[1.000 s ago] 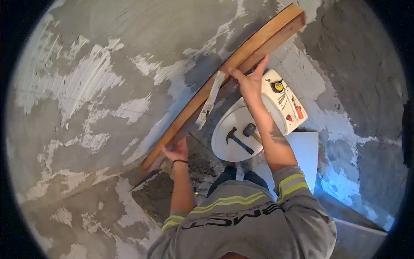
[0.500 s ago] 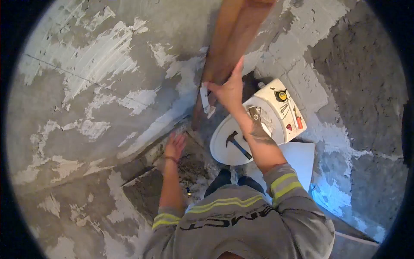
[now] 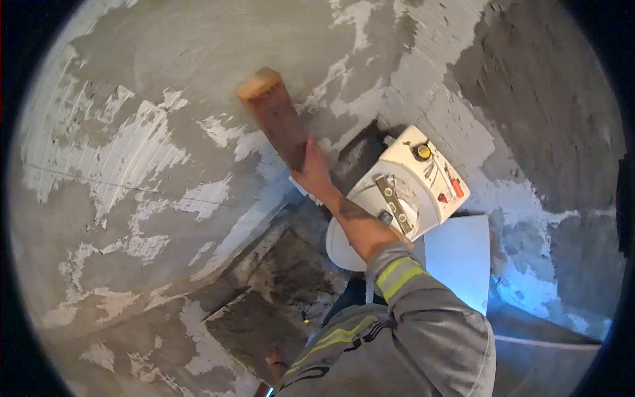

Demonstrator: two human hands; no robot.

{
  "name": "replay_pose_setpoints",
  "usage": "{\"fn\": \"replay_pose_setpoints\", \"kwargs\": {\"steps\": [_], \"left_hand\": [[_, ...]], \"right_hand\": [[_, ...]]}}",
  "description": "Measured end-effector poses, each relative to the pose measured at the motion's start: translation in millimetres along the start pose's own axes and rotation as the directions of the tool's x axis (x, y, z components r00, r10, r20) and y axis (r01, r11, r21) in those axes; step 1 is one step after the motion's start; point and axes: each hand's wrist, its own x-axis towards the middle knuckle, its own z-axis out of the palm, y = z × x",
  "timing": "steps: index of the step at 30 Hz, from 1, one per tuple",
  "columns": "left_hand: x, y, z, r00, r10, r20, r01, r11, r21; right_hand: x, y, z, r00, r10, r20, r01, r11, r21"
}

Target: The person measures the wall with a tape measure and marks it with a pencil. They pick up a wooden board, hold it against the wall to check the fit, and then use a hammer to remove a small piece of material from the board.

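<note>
My right hand is wrapped round a reddish-brown wooden board, low on its length. The board slants up and left in front of the patchy plastered wall, its blunt pale end uppermost. A white strip shows just below that hand, partly hidden. My left hand is low by my side, near the dug-out floor, mostly hidden by my body and blurred; I cannot tell what its fingers do. My right forearm passes over the white toilet lid.
A spirit level lies on the toilet. On the cistern lid rest a yellow-and-black tape measure, an orange-handled tool and small items. A white panel stands beside it. Broken, dug-out floor lies left of my feet.
The board has tilted left and down, its end coming into view, with my right hand still on it. My left hand has dropped from the wall's base to my side. The hammer is now hidden.
</note>
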Motion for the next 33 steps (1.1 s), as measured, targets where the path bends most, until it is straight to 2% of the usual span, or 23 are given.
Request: {"fn": "replay_pose_setpoints", "kwargs": {"steps": [4, 6, 8, 10, 11, 13, 14, 16, 18, 19, 20, 21, 22, 23, 24, 25, 26, 27, 29, 30, 31, 32, 33], "left_hand": [[17, -8, 2, 0.993, 0.112, -0.044, -0.113, 0.994, -0.012], [46, -11, 4, 0.981, 0.187, -0.051, -0.190, 0.980, -0.056], [84, -11, 1, 0.961, 0.264, -0.076, -0.275, 0.938, -0.213], [119, 7, -24, 0.863, 0.485, -0.142, -0.499, 0.862, -0.089], [134, 21, -43, 0.755, 0.647, -0.107, -0.621, 0.757, 0.202], [152, 61, -67, 0.838, 0.546, -0.017, -0.476, 0.745, 0.466], [161, 84, -84, 0.935, 0.354, 0.008, -0.351, 0.924, 0.150], [181, 100, -97, 0.972, 0.219, 0.086, -0.208, 0.970, -0.124], [194, 99, -89, 0.956, 0.278, 0.090, -0.272, 0.960, -0.073], [200, 102, -80, 0.909, 0.390, -0.145, -0.416, 0.859, -0.299], [194, 114, -80, 0.874, 0.406, -0.268, -0.484, 0.780, -0.398], [187, 126, -80, 0.823, 0.415, -0.387, -0.563, 0.682, -0.467], [164, 157, -95, 0.854, 0.358, -0.379, -0.518, 0.658, -0.547], [156, 158, -95, 0.869, 0.330, -0.369, -0.493, 0.644, -0.585], [148, 162, -96, 0.883, 0.302, -0.359, -0.467, 0.628, -0.623], [155, 135, -81, 0.902, 0.356, -0.243, -0.423, 0.626, -0.655], [160, 114, -73, 0.905, 0.408, -0.124, -0.376, 0.627, -0.682], [160, 114, -66, 0.904, 0.407, -0.132, -0.378, 0.614, -0.693], [152, 113, -55, 0.961, 0.243, 0.130, -0.171, 0.896, -0.409], [155, 122, -48, 0.964, 0.236, 0.121, -0.166, 0.894, -0.417], [162, 140, -40, 0.893, 0.380, 0.242, -0.373, 0.925, -0.077], [169, 159, -33, 0.785, 0.509, 0.353, -0.598, 0.772, 0.215], [169, 208, -44, 0.785, 0.545, 0.295, -0.594, 0.797, 0.107]], "right_hand": [[-1, -12, -10, 0.976, 0.202, 0.081, -0.204, 0.979, 0.012], [0, -3, -13, 0.992, 0.066, 0.108, -0.075, 0.993, 0.087], [-6, -3, -31, 0.977, 0.152, 0.152, -0.169, 0.980, 0.105], [-10, 1, -41, 0.955, 0.219, 0.201, -0.247, 0.960, 0.128], [-12, 7, -45, 0.949, 0.216, 0.229, -0.239, 0.968, 0.077], [-23, 18, -52, 0.938, 0.232, 0.257, -0.246, 0.969, 0.023], [-29, 21, -56, 0.948, 0.226, 0.223, -0.246, 0.967, 0.064], [-48, 30, -65, 0.951, 0.241, 0.192, -0.264, 0.959, 0.105], [-77, 42, -83, 0.940, 0.257, 0.226, -0.259, 0.966, -0.023], [-100, 60, -87, 0.905, 0.306, 0.294, -0.295, 0.952, -0.082], [-126, 77, -95, 0.862, 0.354, 0.362, -0.325, 0.935, -0.141], [-154, 67, -129, 0.844, 0.383, 0.375, -0.249, 0.900, -0.358], [-226, 141, -108, 0.832, 0.266, 0.486, 0.030, 0.855, -0.518], [-246, 114, -155, 0.546, 0.764, 0.343, -0.560, 0.638, -0.528], [-316, 153, -181, 0.659, 0.603, 0.449, -0.353, 0.775, -0.524], [-364, 146, -221, 0.573, 0.767, 0.289, -0.532, 0.617, -0.580], [-394, 133, -264, 0.442, 0.850, 0.287, -0.618, 0.520, -0.589], [-439, 143, -290, 0.509, 0.830, 0.228, -0.576, 0.525, -0.627], [-435, 175, -332, 0.306, 0.915, 0.261, -0.353, 0.364, -0.862], [-399, 162, -354, 0.492, 0.870, -0.007, -0.660, 0.368, -0.655], [-361, 182, -361, 0.506, 0.852, -0.132, -0.728, 0.341, -0.595], [-330, 208, -367, 0.672, 0.716, -0.187, -0.670, 0.482, -0.564], [-297, 234, -371, 0.800, 0.545, -0.249, -0.583, 0.610, -0.536]]}}
